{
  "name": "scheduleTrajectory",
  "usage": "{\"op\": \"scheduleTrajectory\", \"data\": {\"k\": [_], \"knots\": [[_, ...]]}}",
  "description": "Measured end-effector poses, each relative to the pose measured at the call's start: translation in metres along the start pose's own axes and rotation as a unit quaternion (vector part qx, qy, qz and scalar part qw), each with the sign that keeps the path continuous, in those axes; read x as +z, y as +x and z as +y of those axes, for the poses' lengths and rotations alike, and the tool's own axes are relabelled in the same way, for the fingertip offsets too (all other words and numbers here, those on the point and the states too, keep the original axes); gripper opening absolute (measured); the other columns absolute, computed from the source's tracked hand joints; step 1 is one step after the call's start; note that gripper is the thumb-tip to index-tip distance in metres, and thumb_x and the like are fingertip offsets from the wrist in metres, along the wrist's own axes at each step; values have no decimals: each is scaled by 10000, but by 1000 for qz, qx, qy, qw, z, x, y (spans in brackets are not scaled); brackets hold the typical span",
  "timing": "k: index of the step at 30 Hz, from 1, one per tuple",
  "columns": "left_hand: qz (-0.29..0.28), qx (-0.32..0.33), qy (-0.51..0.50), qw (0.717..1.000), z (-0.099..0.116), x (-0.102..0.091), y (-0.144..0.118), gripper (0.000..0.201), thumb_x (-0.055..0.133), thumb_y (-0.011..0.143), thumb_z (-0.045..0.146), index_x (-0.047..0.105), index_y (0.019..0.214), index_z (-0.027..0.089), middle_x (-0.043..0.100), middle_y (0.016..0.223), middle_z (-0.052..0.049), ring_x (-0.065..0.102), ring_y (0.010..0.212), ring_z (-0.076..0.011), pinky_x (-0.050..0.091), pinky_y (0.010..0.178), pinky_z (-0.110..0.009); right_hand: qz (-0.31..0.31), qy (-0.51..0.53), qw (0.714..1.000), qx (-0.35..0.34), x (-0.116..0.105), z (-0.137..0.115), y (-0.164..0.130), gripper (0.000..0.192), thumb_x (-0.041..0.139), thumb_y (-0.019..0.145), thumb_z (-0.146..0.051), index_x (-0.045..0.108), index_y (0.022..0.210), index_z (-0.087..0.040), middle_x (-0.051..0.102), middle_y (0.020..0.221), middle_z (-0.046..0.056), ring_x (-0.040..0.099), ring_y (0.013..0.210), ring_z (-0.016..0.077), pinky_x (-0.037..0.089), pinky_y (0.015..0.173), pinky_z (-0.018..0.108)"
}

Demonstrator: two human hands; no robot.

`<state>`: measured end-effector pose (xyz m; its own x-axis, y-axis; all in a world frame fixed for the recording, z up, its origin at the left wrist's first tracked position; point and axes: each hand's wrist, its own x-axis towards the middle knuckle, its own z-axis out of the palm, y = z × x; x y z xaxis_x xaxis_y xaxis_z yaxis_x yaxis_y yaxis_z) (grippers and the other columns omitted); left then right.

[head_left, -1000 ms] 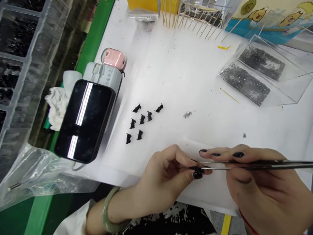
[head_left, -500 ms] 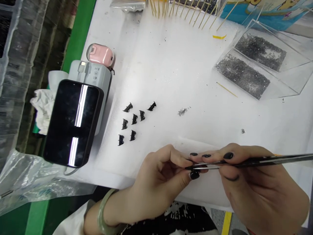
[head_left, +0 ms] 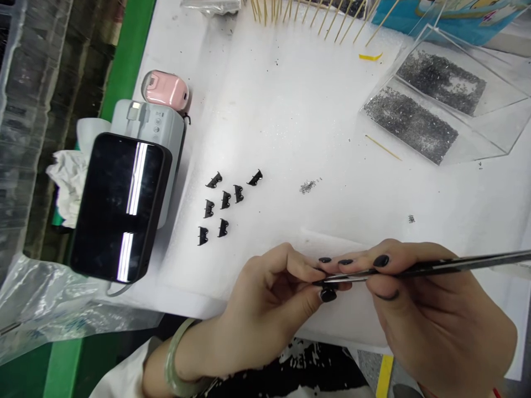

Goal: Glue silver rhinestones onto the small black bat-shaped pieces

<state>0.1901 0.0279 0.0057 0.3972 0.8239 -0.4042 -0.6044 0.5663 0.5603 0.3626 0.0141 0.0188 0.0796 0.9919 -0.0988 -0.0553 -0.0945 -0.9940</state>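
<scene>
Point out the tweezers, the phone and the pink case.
tweezers [head_left: 440, 267]: head view, mid-shaft, in right hand [head_left: 435, 315].
phone [head_left: 118, 204]: head view, centre of dark screen.
pink case [head_left: 166, 90]: head view, top face.

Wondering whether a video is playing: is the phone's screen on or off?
Off, as far as can be seen: the phone lies face up on the white power bank, its screen black with only light streaks reflected.

Open white mat [head_left: 290, 110] beyond black clips [head_left: 224, 202], phone [head_left: 118, 207] leftward.

A brightly lit white work surface [head_left: 290, 110] meets a green table edge [head_left: 128, 55], with clear plastic bins [head_left: 20, 83] beyond.
</scene>
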Motion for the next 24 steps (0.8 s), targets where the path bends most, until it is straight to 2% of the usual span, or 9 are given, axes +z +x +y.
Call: {"op": "scheduleTrajectory", "data": {"k": [7, 13, 18, 21, 24], "knots": [[-2, -4, 3, 1000, -1, 0, 0, 404, 653, 909, -168, 816, 958, 198, 868, 1025, 47, 817, 1039, -86, 638, 951, -133, -8, -18, 1000, -6, -3, 0, -1, 83, 721, 1059, -212, 692, 1091, -282, 796, 865, -39, 837, 924, 179, 715, 818, 223], [9, 1, 18, 1000, -1, 0, 0, 382, 660, 900, -166, 802, 936, 187, 867, 991, 28, 832, 997, -115, 655, 917, -154, 3, -11, 1000, 4, 0, -1, 4, 60, 769, 1033, -261, 711, 1032, -275, 802, 828, -38, 840, 888, 173, 701, 806, 189], [-9, -17, 18, 1000, 1, -3, 0, 328, 658, 940, -118, 779, 959, 186, 867, 1073, 7, 823, 1063, -147, 662, 971, -229, 36, 45, 997, 42, 0, 2, 4, 65, 782, 1022, -312, 732, 1034, -272, 814, 905, -3, 841, 857, 225, 730, 707, 284], [-12, -24, 32, 999, 1, -3, 0, 292, 662, 948, -101, 748, 941, 177, 868, 1011, -9, 833, 1014, -149, 663, 972, -252, 69, 69, 994, 56, 0, 3, 3, 54, 765, 1035, -302, 722, 1057, -278, 806, 884, -12, 837, 838, 229, 733, 765, 338], [-9, -23, 37, 999, 1, -3, 0, 275, 668, 943, -97, 720, 923, 173, 864, 983, -15, 836, 996, -157, 666, 962, -268, 91, 67, 992, 62, 1, 4, 3, 66, 777, 1028, -299, 722, 1060, -280, 806, 884, -12, 833, 851, 220, 722, 807, 341]]}}
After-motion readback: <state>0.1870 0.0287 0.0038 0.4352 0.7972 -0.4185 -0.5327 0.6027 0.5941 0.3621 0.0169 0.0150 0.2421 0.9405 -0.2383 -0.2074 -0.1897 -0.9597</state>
